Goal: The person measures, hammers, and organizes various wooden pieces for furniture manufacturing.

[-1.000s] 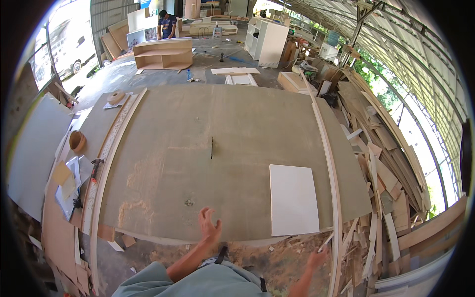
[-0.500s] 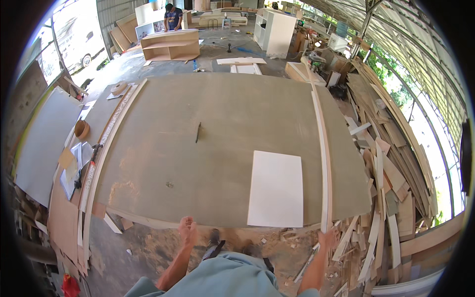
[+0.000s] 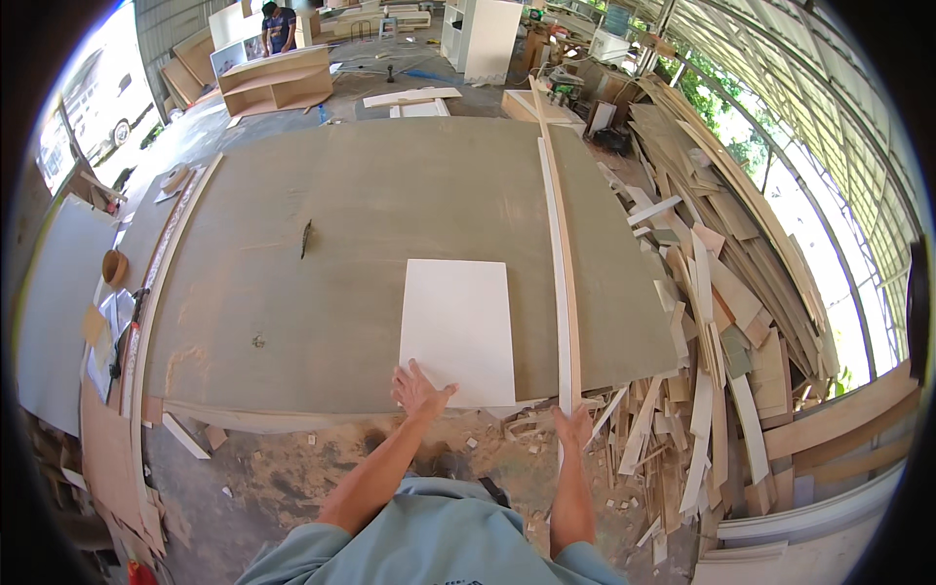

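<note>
A white rectangular panel [image 3: 456, 327] lies flat near the front edge of the broad grey-brown board [image 3: 409, 185]. My left hand [image 3: 421, 392] rests on the panel's near left corner, fingers spread and thumb out toward its front edge. To the right, a long pale wooden strip [image 3: 565, 292] with a white edge runs front to back across the board. My right hand [image 3: 573, 426] is closed around the strip's near end, at the board's front edge. A slim dark tool [image 3: 306, 239] lies farther back on the board.
Another long strip [image 3: 175, 283] lies along the board's left side, by papers [image 3: 109, 331] and a brown roll of tape [image 3: 114, 266]. Wood offcuts [image 3: 717, 331] are heaped on the right. A co-worker [image 3: 279, 27] bends over a wooden cabinet [image 3: 278, 83] at the back left.
My left hand has moved forward and right from the board's front edge onto the white panel, its fingers spreading. The view has swung right. My right hand stays at the strip's near end.
</note>
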`<action>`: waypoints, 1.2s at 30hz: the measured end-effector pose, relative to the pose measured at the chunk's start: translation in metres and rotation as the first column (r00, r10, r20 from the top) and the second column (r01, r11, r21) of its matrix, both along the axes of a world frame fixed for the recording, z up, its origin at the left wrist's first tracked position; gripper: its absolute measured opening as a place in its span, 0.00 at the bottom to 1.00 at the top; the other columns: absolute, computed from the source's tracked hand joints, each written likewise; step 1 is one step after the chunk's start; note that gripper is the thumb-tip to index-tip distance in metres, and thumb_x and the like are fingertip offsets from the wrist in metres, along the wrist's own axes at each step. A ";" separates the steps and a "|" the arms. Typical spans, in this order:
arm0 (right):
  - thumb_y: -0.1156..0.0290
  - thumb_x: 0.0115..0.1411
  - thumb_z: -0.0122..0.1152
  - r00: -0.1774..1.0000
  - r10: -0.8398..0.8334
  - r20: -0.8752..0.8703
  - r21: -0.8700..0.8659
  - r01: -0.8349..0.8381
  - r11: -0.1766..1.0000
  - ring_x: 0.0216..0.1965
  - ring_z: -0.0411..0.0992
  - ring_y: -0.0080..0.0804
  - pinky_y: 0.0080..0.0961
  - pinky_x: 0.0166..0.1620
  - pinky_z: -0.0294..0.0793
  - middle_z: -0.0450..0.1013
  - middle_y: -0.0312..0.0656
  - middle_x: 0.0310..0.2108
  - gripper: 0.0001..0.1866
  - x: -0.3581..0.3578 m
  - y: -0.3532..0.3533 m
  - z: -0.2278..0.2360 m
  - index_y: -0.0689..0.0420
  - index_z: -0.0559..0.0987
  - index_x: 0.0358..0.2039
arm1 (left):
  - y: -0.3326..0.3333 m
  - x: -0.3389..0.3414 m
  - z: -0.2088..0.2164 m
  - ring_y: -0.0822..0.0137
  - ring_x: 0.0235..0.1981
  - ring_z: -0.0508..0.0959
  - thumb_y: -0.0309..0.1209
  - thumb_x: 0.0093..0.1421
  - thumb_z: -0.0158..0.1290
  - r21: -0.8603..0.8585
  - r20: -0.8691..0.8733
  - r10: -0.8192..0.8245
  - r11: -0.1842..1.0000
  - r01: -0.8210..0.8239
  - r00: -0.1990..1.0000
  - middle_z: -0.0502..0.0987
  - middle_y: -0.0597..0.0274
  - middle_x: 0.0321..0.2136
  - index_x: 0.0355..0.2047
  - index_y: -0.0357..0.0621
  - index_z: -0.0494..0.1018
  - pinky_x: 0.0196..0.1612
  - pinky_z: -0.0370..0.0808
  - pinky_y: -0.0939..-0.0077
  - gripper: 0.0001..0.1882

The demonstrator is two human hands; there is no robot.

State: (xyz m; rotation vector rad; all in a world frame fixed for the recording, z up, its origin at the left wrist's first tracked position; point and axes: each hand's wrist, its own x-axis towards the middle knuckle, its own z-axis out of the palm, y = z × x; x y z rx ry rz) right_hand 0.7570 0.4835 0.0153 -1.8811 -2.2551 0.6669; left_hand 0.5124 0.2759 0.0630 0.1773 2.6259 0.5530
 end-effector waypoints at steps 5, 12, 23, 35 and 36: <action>0.46 0.48 0.68 0.983 -0.004 0.185 0.418 -0.075 0.905 0.54 0.70 0.52 0.45 0.53 0.71 0.74 0.55 0.49 0.36 0.000 -0.010 -0.029 0.61 0.73 0.49 | 0.002 0.001 0.016 0.39 0.69 0.41 0.56 0.37 0.72 0.019 0.104 0.064 0.998 -0.066 0.993 0.42 0.32 0.66 0.71 0.45 0.34 0.66 0.43 0.36 0.73; 0.58 0.45 0.73 0.991 -0.023 0.128 0.363 -0.025 0.931 0.50 0.68 0.53 0.50 0.50 0.70 0.66 0.50 0.51 0.37 0.009 -0.003 -0.037 0.62 0.68 0.52 | 0.005 0.029 0.001 0.38 0.67 0.48 0.51 0.33 0.75 0.079 0.104 0.167 0.981 -0.175 0.981 0.48 0.34 0.63 0.70 0.46 0.35 0.63 0.48 0.32 0.74; 0.74 0.44 0.68 0.968 0.224 0.117 0.416 -0.253 0.873 0.55 0.61 0.55 0.46 0.54 0.65 0.60 0.53 0.52 0.38 -0.006 -0.003 -0.020 0.66 0.63 0.56 | -0.014 0.041 -0.046 0.47 0.52 0.74 0.41 0.39 0.73 0.152 0.561 0.621 0.573 -0.806 0.547 0.72 0.42 0.51 0.61 0.35 0.53 0.51 0.74 0.59 0.54; 0.71 0.54 0.54 0.979 0.166 0.121 0.227 -0.191 0.955 0.54 0.68 0.53 0.43 0.58 0.66 0.71 0.60 0.51 0.27 -0.022 0.001 0.022 0.71 0.71 0.54 | -0.050 0.017 -0.062 0.55 0.35 0.80 0.42 0.51 0.59 0.372 0.713 0.350 0.545 -0.751 0.607 0.79 0.46 0.36 0.40 0.26 0.77 0.38 0.75 0.62 0.26; 0.69 0.55 0.52 0.990 0.119 0.079 0.183 -0.132 0.974 0.53 0.69 0.54 0.45 0.55 0.69 0.72 0.61 0.49 0.28 -0.021 -0.005 0.032 0.70 0.71 0.55 | -0.052 0.014 -0.054 0.55 0.36 0.80 0.40 0.51 0.57 0.366 0.718 0.376 0.513 -0.776 0.586 0.79 0.46 0.36 0.40 0.26 0.77 0.38 0.75 0.62 0.25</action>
